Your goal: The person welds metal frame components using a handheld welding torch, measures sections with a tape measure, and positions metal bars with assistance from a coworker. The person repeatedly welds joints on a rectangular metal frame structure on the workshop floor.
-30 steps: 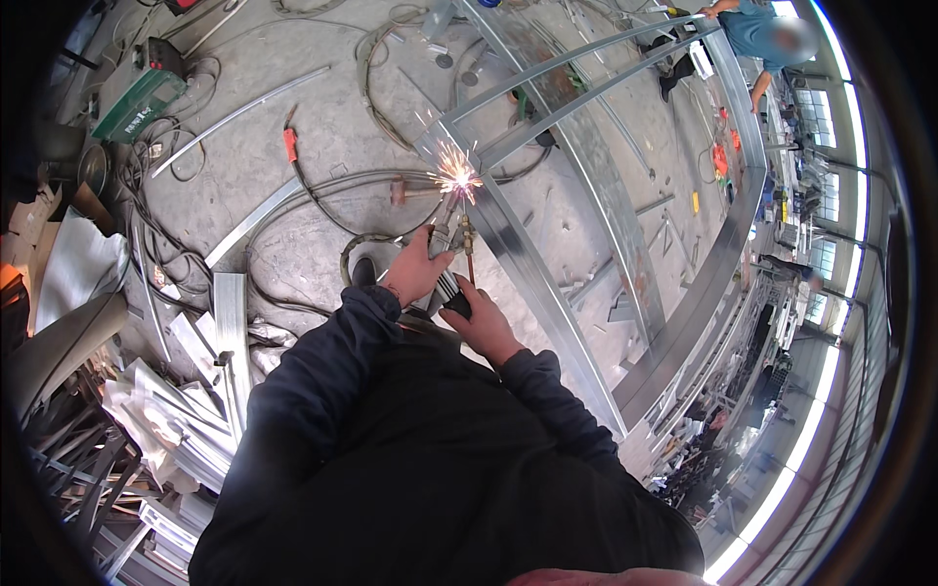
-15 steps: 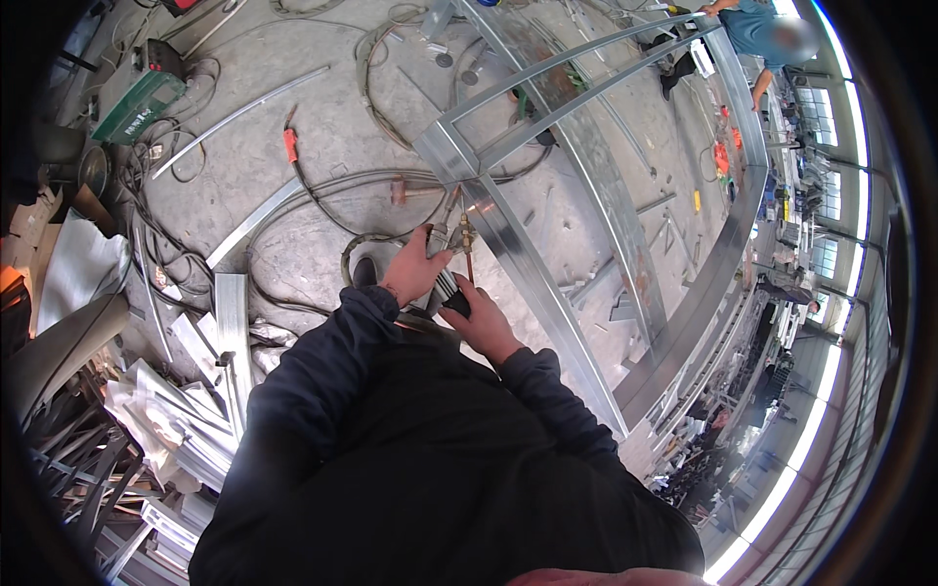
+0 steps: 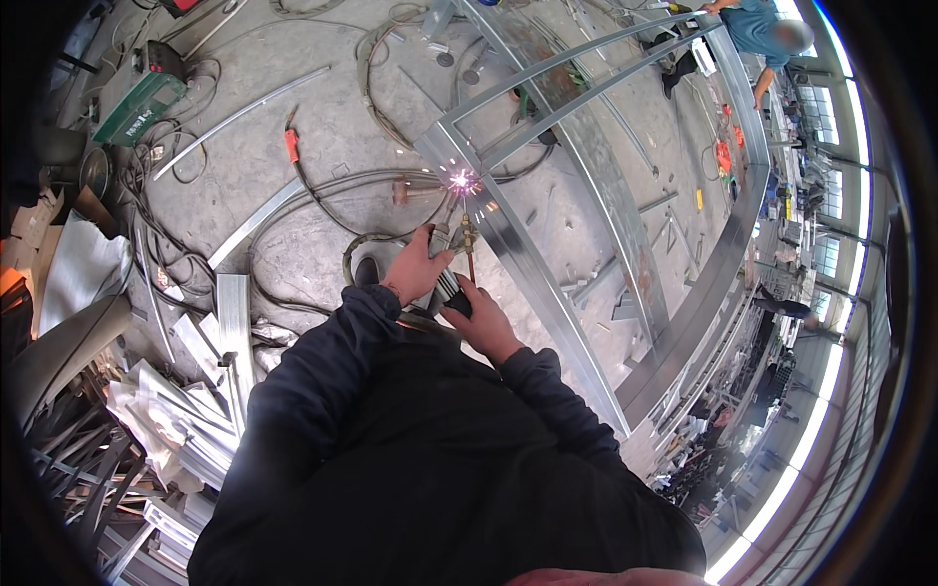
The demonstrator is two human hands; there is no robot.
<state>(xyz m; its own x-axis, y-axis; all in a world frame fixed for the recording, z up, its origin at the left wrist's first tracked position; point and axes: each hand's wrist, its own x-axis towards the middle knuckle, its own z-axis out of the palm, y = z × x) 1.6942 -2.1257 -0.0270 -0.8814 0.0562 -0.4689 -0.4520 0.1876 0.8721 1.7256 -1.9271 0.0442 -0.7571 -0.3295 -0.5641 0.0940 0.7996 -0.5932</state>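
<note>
My two hands hold a welding gun (image 3: 448, 286) with a ribbed grey body, a brass fitting and a thin copper-coloured tube beside its tip. My left hand (image 3: 415, 266) is closed round its front part. Behind it, my right hand (image 3: 481, 320) grips the dark rear end. A bright pinkish-white spark (image 3: 462, 181) burns at the gun's tip, against the near corner of a large galvanized steel frame (image 3: 528, 256). The glare hides the exact contact point.
Cables (image 3: 342, 178) loop over the concrete floor, near a wooden-handled hammer (image 3: 401, 191) and a red-handled torch (image 3: 291, 146). A green machine (image 3: 142, 93) stands far left. Metal offcuts (image 3: 171, 420) pile up near left. Another person (image 3: 762, 44) touches the frame's far end.
A bright spark with flying bits has appeared at the gun's tip by the frame corner. Both my hands stay in nearly the same place on the gun.
</note>
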